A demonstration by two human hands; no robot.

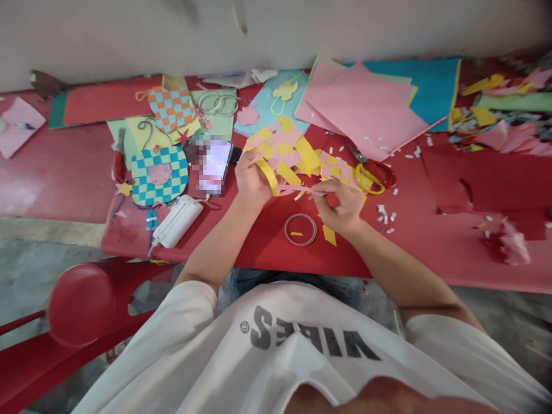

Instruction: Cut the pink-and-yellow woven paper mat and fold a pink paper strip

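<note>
My left hand [253,177] grips the left edge of a woven sheet of yellow and pink paper strips [284,146], held up off the red table. A loose yellow strip end curls down beside its fingers. Between the thumb and fingers of my right hand [338,204] is a narrow pink paper strip [295,188], which stretches left toward the weave. Another yellow and pink woven piece [336,168] lies just behind my right hand. Scissors with yellow and red handles [370,179] rest to its right. A round ring of tape [301,230] lies in front of my hands.
Pink paper sheets [364,106] and a blue sheet [435,86] lie at the back. To the left are a phone [215,165], a white power bank [178,221] and a blue-yellow checkered piece [142,172]. Paper scraps [504,109] pile up far right. A red chair [81,305] stands front left.
</note>
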